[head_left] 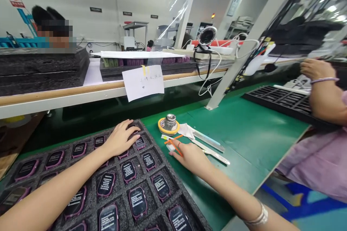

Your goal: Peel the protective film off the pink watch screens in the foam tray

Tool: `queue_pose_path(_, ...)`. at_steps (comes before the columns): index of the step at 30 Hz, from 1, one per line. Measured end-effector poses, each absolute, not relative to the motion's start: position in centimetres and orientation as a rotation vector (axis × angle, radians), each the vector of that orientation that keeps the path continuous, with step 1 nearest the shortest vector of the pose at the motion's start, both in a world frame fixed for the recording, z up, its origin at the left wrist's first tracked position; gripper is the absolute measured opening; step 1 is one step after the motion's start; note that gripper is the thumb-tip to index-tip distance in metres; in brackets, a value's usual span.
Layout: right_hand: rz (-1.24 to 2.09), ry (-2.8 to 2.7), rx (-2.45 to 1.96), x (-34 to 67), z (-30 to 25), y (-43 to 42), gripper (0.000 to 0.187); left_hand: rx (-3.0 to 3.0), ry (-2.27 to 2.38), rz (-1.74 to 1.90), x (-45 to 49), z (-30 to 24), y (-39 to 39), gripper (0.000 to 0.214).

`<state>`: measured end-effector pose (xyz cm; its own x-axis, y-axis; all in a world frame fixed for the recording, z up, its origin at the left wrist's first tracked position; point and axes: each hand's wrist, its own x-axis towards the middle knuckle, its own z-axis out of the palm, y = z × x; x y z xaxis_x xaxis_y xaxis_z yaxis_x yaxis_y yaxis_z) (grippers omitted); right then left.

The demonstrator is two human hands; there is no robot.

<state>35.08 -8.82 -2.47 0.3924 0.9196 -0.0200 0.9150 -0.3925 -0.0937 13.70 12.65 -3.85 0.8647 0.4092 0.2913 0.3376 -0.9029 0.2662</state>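
A dark foam tray (173, 191) lies in front of me, its pockets filled with several pink-cased watch bodies (137, 201). My left hand (121, 138) rests palm down on the tray's far end, fingers curved over a watch body at the top corner. My right hand (187, 153) lies on the green mat (244, 133) just right of the tray, fingers closed round a thin orange stick (173, 140) and a small white piece. A metal weight in a yellow tape ring (169, 124) stands just beyond that hand.
A white cloth (187, 130) and flat metal tweezers (214, 153) lie right of my right hand. A paper note (143, 81) hangs from the shelf ahead. A co-worker in pink (322, 115) sits at right beside a black tray (282, 99). Foam stacks (40, 68) sit on the shelf.
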Motion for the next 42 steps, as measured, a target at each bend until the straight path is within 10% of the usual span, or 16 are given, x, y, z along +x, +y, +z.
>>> queue_pose_path(12, 0.201, -1.223, -2.368, 40.1, -1.8, -12.6, 0.022, 2.770, 0.565, 0.600, 13.9, -4.0, 13.0, 0.036)
queue_pose_path(19, 0.527, -1.206, -1.727, 33.6, 0.2, -6.7, 0.062, 2.705, 0.574, 0.675, 13.8, -3.5, 12.8, 0.030)
queue_pose_path(27, 0.711, -1.050, -1.254, 29.7, -2.2, 7.0, 0.029, 2.632, 0.532, 0.680, 13.5, -3.0, 13.3, 0.017)
queue_pose_path(42, 0.725, -0.880, -1.319, 30.9, -6.3, 8.5, 0.029, 2.585, 0.606, 0.606, 14.0, -3.3, 13.2, 0.017)
